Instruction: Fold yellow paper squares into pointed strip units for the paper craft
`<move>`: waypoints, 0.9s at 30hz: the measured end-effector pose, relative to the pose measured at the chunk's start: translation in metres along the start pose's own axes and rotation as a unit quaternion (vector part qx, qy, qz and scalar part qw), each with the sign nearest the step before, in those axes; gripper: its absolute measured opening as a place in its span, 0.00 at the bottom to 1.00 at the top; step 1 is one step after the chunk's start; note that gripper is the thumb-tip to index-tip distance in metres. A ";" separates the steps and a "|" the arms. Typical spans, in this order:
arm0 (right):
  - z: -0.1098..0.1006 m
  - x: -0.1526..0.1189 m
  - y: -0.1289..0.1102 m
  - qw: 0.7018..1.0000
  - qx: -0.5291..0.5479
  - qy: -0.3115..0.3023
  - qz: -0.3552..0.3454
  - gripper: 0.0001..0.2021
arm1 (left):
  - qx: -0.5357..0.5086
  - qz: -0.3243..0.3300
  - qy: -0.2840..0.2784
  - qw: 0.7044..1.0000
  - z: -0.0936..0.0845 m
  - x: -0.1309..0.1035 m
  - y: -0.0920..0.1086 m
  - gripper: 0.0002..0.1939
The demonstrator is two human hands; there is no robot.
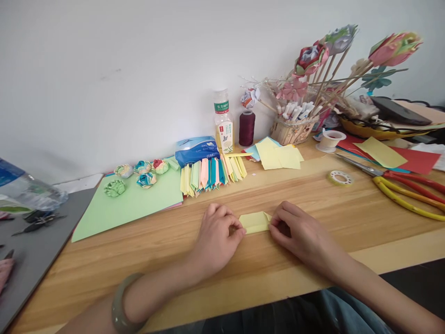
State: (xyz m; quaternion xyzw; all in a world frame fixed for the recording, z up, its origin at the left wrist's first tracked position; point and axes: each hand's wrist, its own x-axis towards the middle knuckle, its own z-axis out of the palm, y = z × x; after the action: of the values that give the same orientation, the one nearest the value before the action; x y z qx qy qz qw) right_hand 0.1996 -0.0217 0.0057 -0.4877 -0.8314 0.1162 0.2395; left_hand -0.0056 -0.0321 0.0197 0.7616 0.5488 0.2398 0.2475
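A small piece of yellow paper (255, 221), folded along its length, lies on the wooden table (167, 260) between my two hands. My left hand (219, 234) pinches its left end with thumb and fingertips. At the other end, my right hand (295, 229) is closed on the paper's right corner, where a small flap stands up. Beyond the hands is a row of folded paper strips (212, 174) in yellow, green, pink and blue. Several yellow paper squares (278, 155) lie in a loose pile behind and to the right.
Several paper flowers (146, 179) rest on green sheets (128, 208) at left. A blue tissue pack (197, 150), a bottle (224, 123) and a purple thread spool (246, 128) stand by the wall. Tape (340, 177) and large scissors (385, 178) lie right, near a flower-filled basket (295, 130).
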 end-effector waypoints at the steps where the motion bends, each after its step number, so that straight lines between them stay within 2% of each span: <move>1: 0.001 0.000 -0.001 1.000 -0.001 0.008 0.002 0.06 | 0.006 -0.002 0.007 1.000 0.001 0.000 0.000 0.06; 6: 0.004 -0.002 -0.003 0.999 -0.016 0.035 0.004 0.06 | 0.044 -0.010 0.020 0.999 0.005 0.003 0.004 0.07; 15: 0.005 -0.002 -0.007 0.996 -0.083 0.043 -0.014 0.06 | 0.087 -0.004 0.012 0.996 0.006 0.006 0.007 0.09; 22: -0.001 -0.005 -0.003 0.999 -0.041 0.026 -0.009 0.04 | 0.088 -0.016 -0.017 0.996 0.002 0.004 0.008 0.08; 27: -0.008 -0.007 0.002 0.993 -0.083 0.031 -0.073 0.09 | 0.057 -0.014 -0.004 0.998 0.002 0.002 0.007 0.07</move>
State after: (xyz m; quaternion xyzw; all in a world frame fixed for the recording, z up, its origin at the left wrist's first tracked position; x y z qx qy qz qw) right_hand 0.2080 -0.0270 0.0101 -0.4470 -0.8637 0.0140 0.2322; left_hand 0.0009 -0.0322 0.0230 0.7673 0.5715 0.2020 0.2094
